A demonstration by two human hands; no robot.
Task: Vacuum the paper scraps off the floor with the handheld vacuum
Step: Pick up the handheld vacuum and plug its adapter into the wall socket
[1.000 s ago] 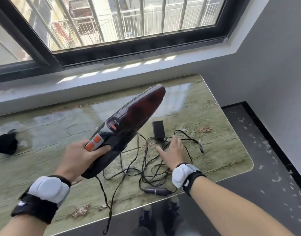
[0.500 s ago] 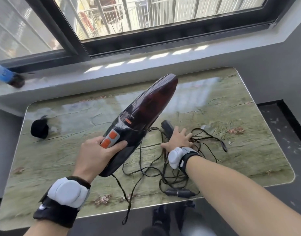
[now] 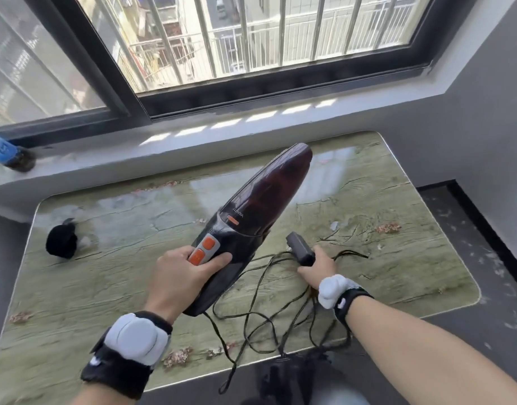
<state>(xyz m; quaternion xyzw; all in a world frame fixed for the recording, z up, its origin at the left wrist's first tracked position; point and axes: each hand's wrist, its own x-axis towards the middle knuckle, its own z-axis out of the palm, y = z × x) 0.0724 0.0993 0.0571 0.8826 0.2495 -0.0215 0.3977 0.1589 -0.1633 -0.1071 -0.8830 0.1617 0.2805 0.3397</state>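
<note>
Change: right hand (image 3: 317, 268), flat on the cable half a second ago, now has the black power adapter (image 3: 300, 249) lifted in its grip.
Vacuum: handheld vacuum (image 3: 251, 217) held above the worktop (image 3: 105, 287), nozzle pointing up toward the window.
Left hand: left hand (image 3: 181, 277) wraps the handle, fingers curled round it, thumb beside the orange buttons.
Right fingers: curled round the adapter.
Cable: cord (image 3: 269, 314) trails in loops over the worktop.
Scraps: paper scraps (image 3: 491, 258) lie on the dark floor at right.
Other: black bundle (image 3: 61, 241) at far left.
</note>
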